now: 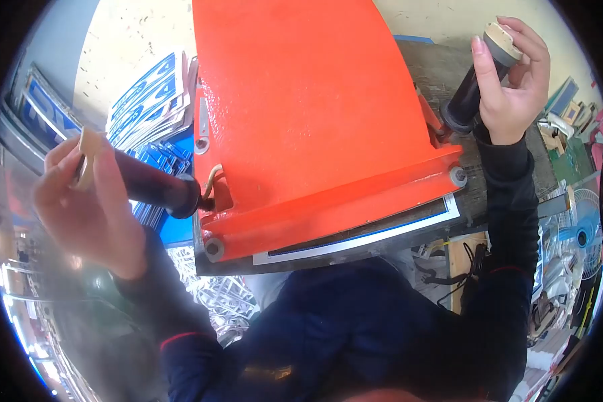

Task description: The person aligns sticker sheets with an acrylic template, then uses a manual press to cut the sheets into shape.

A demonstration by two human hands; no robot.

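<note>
In front of me lies a large, glossy red metal plate [308, 100] with a bar along its near edge. A black handle [155, 184] sticks out from its left side, and my left hand [90, 208] grips the beige-capped end with thumb and fingers. At the right side, my right hand [519, 100] is closed around the capped upper end of a second black handle [469, 97]. Under the plate's near edge, part of a white-bordered dark sheet [368, 234] shows; the plate hides most of it.
Left of the plate is a fanned stack of blue-and-white printed sheets [147, 100], with blue folded pieces [164, 157] beside it. The dark worktop [516, 184] extends to the right. A blue fan [579, 231] stands far right, and white scraps [221, 288] lie below the worktop's left side.
</note>
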